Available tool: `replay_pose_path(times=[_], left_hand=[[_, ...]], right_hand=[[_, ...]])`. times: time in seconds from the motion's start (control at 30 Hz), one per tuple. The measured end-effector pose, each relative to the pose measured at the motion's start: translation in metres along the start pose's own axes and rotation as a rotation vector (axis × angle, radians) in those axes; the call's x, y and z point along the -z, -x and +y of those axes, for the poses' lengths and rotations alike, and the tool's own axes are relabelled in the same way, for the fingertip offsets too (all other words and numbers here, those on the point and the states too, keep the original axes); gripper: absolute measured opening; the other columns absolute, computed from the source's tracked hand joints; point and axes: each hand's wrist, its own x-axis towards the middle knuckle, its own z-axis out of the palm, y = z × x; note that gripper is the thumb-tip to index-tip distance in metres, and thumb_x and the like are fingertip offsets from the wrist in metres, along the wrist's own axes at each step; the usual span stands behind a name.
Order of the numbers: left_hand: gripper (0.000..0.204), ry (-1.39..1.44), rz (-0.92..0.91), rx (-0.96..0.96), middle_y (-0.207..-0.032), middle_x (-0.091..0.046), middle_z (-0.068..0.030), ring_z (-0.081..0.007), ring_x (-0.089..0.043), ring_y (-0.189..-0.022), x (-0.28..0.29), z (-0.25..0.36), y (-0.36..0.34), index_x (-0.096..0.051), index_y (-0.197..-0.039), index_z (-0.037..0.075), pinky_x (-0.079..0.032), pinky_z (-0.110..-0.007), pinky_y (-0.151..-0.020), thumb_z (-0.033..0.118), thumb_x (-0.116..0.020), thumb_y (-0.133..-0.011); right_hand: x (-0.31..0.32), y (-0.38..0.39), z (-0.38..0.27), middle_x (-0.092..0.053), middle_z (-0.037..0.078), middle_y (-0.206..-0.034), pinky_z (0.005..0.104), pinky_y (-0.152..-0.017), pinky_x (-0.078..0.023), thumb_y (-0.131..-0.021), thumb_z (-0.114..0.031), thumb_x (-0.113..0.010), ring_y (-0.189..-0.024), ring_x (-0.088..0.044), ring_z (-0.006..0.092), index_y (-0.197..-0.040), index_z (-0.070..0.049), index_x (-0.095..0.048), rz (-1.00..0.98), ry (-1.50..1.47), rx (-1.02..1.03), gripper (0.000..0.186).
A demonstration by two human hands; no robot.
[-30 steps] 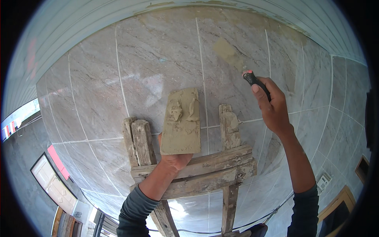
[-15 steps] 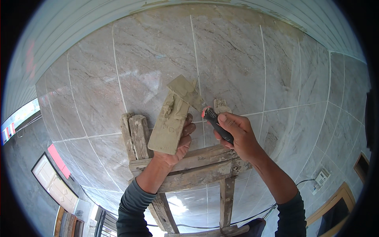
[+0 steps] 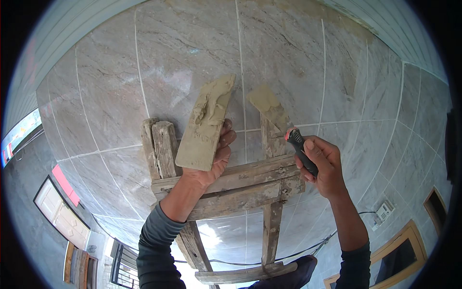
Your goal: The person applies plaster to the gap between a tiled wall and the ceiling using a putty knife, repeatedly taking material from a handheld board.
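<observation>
My left hand [image 3: 219,154] is closed round the back of a flat rectangular board [image 3: 196,147], its face tilted up toward me. Lumps of beige paste [image 3: 207,108] lie on the board's upper half. In my right hand [image 3: 322,164] is a putty knife [image 3: 302,150] with a black and red handle, gripped with the thumb along it. Beige paste coats its wide blade [image 3: 269,106], which points up and left, apart from the board. Behind both tools rises a grey marbled tile wall [image 3: 284,62] with pale joints.
Below my hands stands a rough wooden trestle [image 3: 240,197] with uprights and a lower rung. A black cable [image 3: 236,263] runs behind it. To the right are a white socket box [image 3: 384,210] and a wood-framed opening [image 3: 399,260]. A white door [image 3: 60,214] shows at the lower left.
My right hand has drawn the putty knife off the board, to the right and slightly down. The board has shifted a little up and left in view, and its top end is now uncovered.
</observation>
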Motion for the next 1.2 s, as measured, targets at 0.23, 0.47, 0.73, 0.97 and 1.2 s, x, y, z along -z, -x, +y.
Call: replay_pose_path(times=[0.23,0.47,0.73,0.97,1.2], left_hand=[[0.029,0.015,0.095,0.067,-0.098,-0.048,-0.0114,-0.0167,-0.044,-0.079,0.0,0.002,0.006,-0.049,-0.113,-0.004,-0.048,-0.02,-0.048,0.014,-0.055,-0.09],[0.024,0.062,0.073,0.054,-0.096,-0.048,-0.0108,-0.0153,-0.044,-0.075,0.003,0.012,0.009,-0.051,-0.111,-0.003,-0.046,-0.02,-0.046,0.009,-0.054,-0.09],[0.029,-0.08,0.098,-0.033,-0.099,-0.05,-0.0113,-0.0164,-0.048,-0.077,-0.002,0.007,0.007,-0.051,-0.114,-0.002,-0.047,-0.022,-0.049,0.014,-0.057,-0.089],[0.042,-0.359,0.216,-0.304,-0.127,-0.053,-0.0081,-0.025,-0.056,-0.115,0.016,0.003,0.027,-0.044,-0.134,0.012,-0.051,-0.034,-0.089,0.03,-0.042,-0.097],[0.047,-0.952,-0.028,-0.461,-0.135,-0.046,-0.0098,-0.0239,-0.055,-0.116,-0.004,-0.017,0.016,-0.025,-0.145,0.012,-0.051,-0.04,-0.095,0.024,-0.036,-0.101]], right_hand=[[-0.042,-0.045,0.0,-0.059,0.013,-0.091,0.0329,-0.062,-0.046,-0.084,-0.005,-0.064,-0.075,-0.056,0.0222,-0.11,0.002,-0.056,0.243,0.742,0.855,0.028],[-0.044,-0.036,0.008,-0.057,0.015,-0.096,0.0361,-0.064,-0.047,-0.077,0.004,-0.067,-0.079,-0.056,0.0272,-0.109,0.003,-0.06,0.188,0.989,0.943,0.033],[-0.017,0.006,-0.018,-0.059,0.014,-0.098,0.0331,-0.065,-0.048,-0.079,0.002,-0.068,-0.08,-0.057,0.0245,-0.109,0.001,-0.062,0.246,0.992,0.833,0.031],[-0.024,0.035,-0.035,-0.059,0.014,-0.095,0.0303,-0.059,-0.045,-0.076,0.002,-0.068,-0.073,-0.055,0.0218,-0.109,0.0,-0.062,0.058,1.004,0.793,0.034],[-0.035,0.028,-0.027,-0.057,0.014,-0.09,0.0313,-0.054,-0.042,-0.074,0.003,-0.068,-0.068,-0.052,0.0223,-0.108,0.003,-0.062,0.11,1.161,0.873,0.034]])
